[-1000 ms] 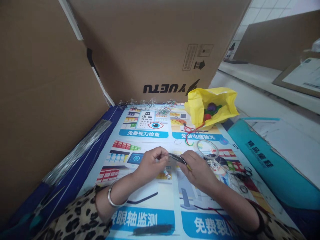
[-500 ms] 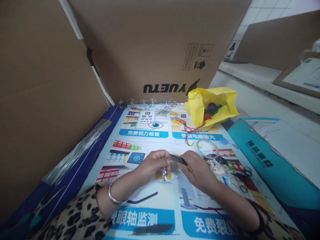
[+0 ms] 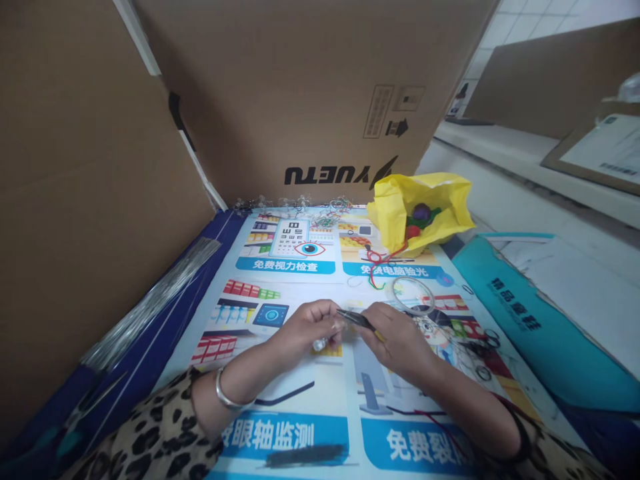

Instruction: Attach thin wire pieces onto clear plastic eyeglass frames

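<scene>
Over the printed sheet (image 3: 300,373), my left hand (image 3: 315,327) is closed in a pinch on a small clear beaded piece (image 3: 321,344), which hangs just below the fingers; its exact shape is too small to make out. My right hand (image 3: 397,337) is wrapped round a pair of dark pliers (image 3: 356,319), their handles mostly hidden in the palm. The plier jaws point left and meet the left fingertips. Whether the jaws grip anything there cannot be made out.
Silvery wires (image 3: 155,300) and scissors (image 3: 65,437) lie at left. Beaded wire pieces (image 3: 320,213) line the back by the cardboard (image 3: 275,100). A yellow bag (image 3: 390,207) holds coloured cord. A clear ring-shaped roll (image 3: 414,295) and a teal box (image 3: 530,320) are right.
The beaded piece has shifted left and up, closer under my left fingers. Both hands stay almost in place, the pliers still at the left fingertips.
</scene>
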### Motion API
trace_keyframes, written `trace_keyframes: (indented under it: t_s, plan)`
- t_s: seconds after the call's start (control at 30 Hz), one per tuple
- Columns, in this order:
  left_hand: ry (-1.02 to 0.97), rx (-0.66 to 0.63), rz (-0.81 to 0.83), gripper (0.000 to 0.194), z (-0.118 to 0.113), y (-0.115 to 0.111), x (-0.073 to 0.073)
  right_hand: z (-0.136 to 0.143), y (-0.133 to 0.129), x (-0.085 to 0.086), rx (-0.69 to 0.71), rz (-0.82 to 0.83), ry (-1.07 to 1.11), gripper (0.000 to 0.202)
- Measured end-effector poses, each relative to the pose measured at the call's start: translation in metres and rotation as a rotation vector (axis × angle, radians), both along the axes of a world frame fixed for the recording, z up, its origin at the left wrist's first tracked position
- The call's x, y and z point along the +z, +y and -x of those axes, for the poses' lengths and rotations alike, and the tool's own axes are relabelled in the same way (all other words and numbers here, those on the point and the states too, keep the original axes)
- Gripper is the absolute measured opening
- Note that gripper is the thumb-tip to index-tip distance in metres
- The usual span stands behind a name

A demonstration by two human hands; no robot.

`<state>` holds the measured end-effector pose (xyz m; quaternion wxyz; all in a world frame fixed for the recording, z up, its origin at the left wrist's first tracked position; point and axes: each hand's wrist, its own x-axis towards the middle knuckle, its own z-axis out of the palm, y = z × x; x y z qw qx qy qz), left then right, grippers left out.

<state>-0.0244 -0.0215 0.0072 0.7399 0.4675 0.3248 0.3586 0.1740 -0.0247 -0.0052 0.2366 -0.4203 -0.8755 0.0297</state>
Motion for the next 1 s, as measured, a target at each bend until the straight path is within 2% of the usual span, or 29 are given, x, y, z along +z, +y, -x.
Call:
trace_keyframes:
  t_s: [0.13,0.33,0.5,0.67,0.83,1.0]
  plan:
    - [0.038,0.006,-0.04,0.022,0.0,0.0003,0.0012,0.0015,-0.0003,0.0006,-0.028,0.036,-0.014,0.019]
    - [0.201,0.142,-0.166,0.013,-0.0014,0.0026,0.0008,0.0039,0.0013,0.0011,-0.056,0.014,-0.062,0.017]
    - [0.251,0.208,-0.211,0.012,-0.0016,0.0027,0.0024,0.0031,0.0023,0.001,-0.076,-0.029,-0.057,0.017]
    - [0.174,0.174,-0.178,0.013,-0.0004,0.0024,0.0044,0.0004,0.0046,-0.0007,-0.068,-0.064,-0.04,0.015]
    - [0.039,0.12,-0.089,0.012,-0.0001,0.0027,-0.0024,-0.0016,0.0058,-0.0041,-0.053,-0.114,-0.011,0.016]
    - [-0.013,0.068,-0.029,0.01,0.0009,0.0033,-0.0047,-0.0013,0.0047,-0.0037,-0.052,-0.121,-0.02,0.015]
